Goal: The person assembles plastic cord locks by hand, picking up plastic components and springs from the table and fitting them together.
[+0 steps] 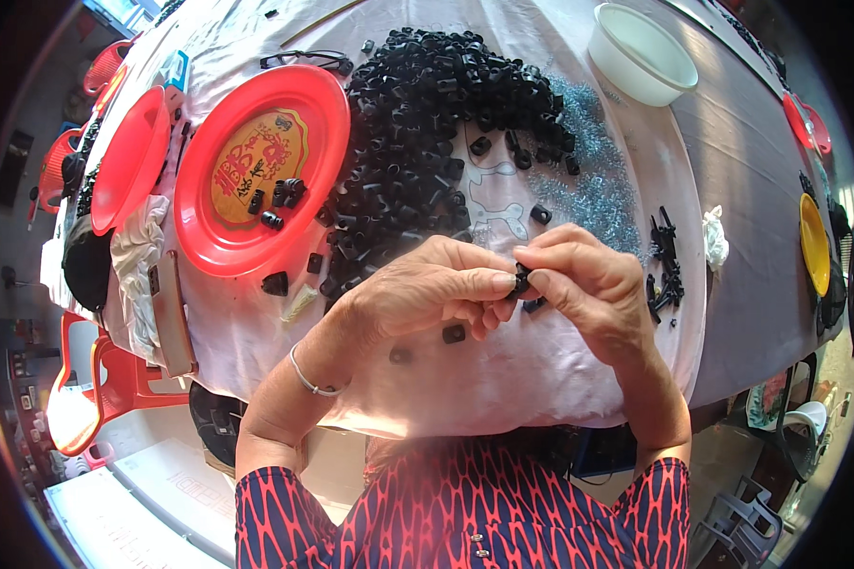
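Note:
Both my hands meet over the near part of the table, fingertips together. Between them is a small black plastic part (520, 281), mostly covered by the fingers. My left hand (436, 284) pinches it between thumb and fingers, and my right hand (584, 284) grips it from the other side. Just beyond my hands spreads a large heap of black plastic parts (436, 85). Beside the heap lies a pile of small metal springs (593, 180). A single black part (454, 333) rests on the cloth below my left hand.
On the left, a red plate (194, 209) carries several black pieces. A white tub (636, 57) stands at the far right. Black rod-like pieces (667, 261) lie right of my hands. Glasses (304, 60) lie behind the plate. A crumpled white bag (715, 237) sits farther right.

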Action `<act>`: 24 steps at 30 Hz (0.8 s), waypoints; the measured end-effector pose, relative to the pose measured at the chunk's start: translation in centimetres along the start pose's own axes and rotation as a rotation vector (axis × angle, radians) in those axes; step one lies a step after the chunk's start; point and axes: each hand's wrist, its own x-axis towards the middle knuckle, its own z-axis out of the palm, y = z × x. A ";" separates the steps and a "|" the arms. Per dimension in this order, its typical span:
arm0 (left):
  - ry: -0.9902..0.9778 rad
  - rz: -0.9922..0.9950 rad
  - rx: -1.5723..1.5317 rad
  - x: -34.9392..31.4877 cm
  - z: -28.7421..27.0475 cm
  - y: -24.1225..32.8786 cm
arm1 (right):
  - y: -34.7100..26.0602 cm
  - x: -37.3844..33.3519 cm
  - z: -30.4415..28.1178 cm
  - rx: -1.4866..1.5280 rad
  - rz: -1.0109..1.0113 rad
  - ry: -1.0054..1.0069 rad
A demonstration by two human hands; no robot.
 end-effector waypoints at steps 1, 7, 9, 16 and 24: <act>-0.009 0.017 0.015 0.0 0.0 0.0 | 0.1 0.0 -0.1 0.000 0.004 0.002; 0.013 -0.017 0.105 -0.2 0.9 0.5 | -0.1 0.2 -0.7 0.345 0.174 -0.101; 0.048 -0.025 0.142 -0.4 1.1 0.6 | -0.3 0.1 -0.9 0.304 0.196 -0.108; 0.051 -0.022 0.253 -0.6 1.3 1.2 | -1.5 0.0 -1.2 0.167 0.319 -0.114; 0.059 0.017 0.238 -0.6 1.2 0.9 | -1.1 0.1 -1.1 0.289 0.226 -0.117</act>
